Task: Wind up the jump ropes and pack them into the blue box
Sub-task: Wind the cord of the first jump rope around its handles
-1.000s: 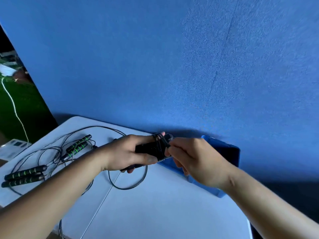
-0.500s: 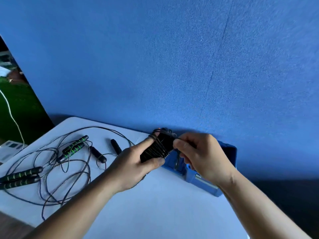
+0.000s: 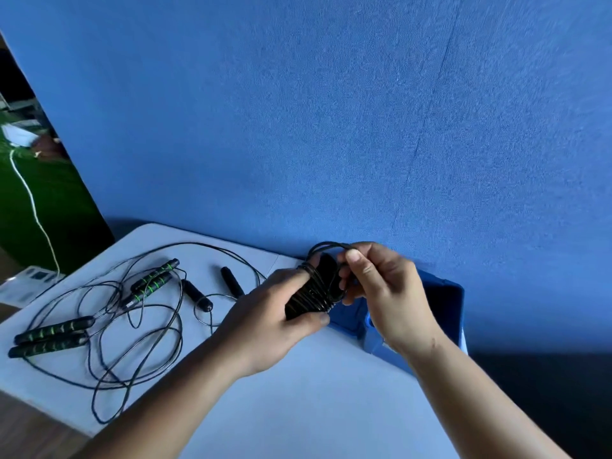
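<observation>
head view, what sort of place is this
Likely an indoor staged work corner, though hard to be sure: a white table set against a plain blue fabric-like wall, loose jump ropes laid out on it, and green turf-like flooring past the wall's edge.
</observation>
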Action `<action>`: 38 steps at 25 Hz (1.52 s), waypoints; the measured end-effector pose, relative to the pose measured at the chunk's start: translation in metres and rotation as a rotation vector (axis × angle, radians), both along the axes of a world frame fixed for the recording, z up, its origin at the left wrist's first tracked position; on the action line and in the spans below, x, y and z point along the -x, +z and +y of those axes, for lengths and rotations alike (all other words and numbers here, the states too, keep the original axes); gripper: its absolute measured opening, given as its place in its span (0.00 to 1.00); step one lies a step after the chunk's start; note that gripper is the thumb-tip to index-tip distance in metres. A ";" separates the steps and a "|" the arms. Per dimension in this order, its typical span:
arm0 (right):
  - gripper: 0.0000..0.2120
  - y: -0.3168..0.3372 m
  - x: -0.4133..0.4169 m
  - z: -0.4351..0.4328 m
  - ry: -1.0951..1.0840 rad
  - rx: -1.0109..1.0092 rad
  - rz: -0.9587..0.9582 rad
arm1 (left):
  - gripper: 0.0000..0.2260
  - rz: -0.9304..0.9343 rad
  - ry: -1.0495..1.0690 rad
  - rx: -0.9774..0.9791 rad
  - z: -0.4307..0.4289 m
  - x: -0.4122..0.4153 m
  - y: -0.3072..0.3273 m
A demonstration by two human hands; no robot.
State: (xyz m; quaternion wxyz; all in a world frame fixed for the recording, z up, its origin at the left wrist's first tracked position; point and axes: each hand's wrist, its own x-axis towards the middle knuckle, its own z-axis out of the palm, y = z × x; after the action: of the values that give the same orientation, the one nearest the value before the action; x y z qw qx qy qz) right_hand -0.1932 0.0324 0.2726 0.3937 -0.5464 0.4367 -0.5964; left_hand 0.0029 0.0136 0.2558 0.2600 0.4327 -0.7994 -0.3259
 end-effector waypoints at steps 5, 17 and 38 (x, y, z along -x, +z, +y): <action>0.09 -0.004 0.005 -0.006 -0.034 0.046 0.048 | 0.32 -0.062 -0.084 0.057 0.000 -0.005 -0.004; 0.10 -0.014 0.005 -0.008 0.031 -0.059 0.089 | 0.28 0.127 -0.110 -0.185 -0.002 -0.009 -0.025; 0.12 -0.028 0.009 -0.004 0.219 0.064 -0.069 | 0.31 0.179 -0.219 -0.417 -0.006 -0.022 -0.012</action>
State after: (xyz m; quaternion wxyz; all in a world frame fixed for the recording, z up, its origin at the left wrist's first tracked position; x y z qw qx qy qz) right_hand -0.2026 0.0281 0.2446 0.4534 -0.5824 0.3414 -0.5819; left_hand 0.0246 0.0079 0.2434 0.1981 0.3571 -0.7307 -0.5470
